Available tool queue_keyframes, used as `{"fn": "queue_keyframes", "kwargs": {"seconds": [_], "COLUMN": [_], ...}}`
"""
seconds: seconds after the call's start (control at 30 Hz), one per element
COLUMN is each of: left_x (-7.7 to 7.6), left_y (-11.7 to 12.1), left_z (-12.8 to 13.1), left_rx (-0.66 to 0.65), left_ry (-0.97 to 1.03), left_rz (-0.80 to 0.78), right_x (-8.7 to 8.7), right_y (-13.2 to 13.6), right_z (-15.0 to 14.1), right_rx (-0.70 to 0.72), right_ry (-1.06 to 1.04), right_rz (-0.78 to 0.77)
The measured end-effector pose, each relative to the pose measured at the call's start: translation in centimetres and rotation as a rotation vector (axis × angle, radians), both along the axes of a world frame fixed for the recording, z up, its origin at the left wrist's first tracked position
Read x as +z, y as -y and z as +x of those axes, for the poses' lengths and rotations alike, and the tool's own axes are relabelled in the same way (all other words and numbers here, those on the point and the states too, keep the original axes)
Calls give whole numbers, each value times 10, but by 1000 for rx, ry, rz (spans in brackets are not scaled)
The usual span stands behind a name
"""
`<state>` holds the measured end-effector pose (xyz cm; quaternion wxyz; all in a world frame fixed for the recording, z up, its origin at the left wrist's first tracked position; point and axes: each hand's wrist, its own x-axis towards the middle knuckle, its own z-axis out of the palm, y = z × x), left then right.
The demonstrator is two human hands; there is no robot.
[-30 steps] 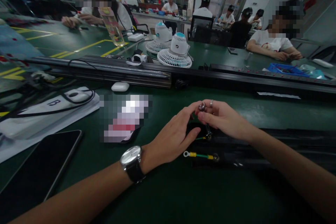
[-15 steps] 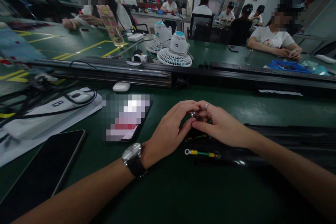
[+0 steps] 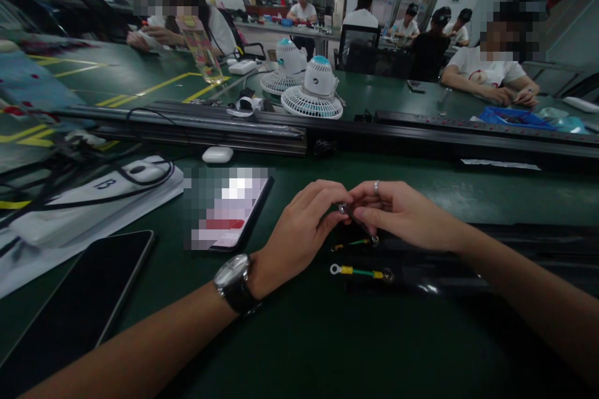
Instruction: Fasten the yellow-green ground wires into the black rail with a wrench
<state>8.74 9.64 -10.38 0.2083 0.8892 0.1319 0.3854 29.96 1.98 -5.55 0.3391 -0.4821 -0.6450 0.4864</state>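
A small metal wrench (image 3: 359, 221) slants between my two hands, its bright ringed end at the left. My right hand (image 3: 397, 212), with a ring on one finger, is closed around its shaft. The fingertips of my left hand (image 3: 309, 224) pinch the ringed end; whether a small part sits in it I cannot tell. Just below lies a green and yellow wire (image 3: 362, 272) with a ring terminal, joined to a dark bar wrapped in black plastic (image 3: 449, 280). A second such wire (image 3: 350, 245) lies behind it, partly under my right hand.
Two phones, one dark (image 3: 79, 299) and one lit (image 3: 234, 212), lie to the left beside a white power strip (image 3: 93, 193). A white earbud case (image 3: 218, 154) stands behind. Long black rails (image 3: 402, 137) cross the table, with fans (image 3: 313, 90) beyond. Other people sit across.
My right hand has tilted the wrench, and its ringed end has come down and left into my left fingertips. My left thumb has closed in from its earlier spread position.
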Motion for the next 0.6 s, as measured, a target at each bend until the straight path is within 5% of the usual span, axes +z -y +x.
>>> {"fn": "queue_keyframes", "kwargs": {"seconds": [0.3,0.6], "left_x": [5,20], "left_y": [0,-5], "left_z": [-4,-10], "left_rx": [9,12], "left_ry": [-101,-301], "left_rz": [168,507], "right_x": [6,12], "right_y": [-2,0], "right_z": [15,25], "right_rx": [-139,-135], "right_ry": [60,54], "right_rz": [63,115]}}
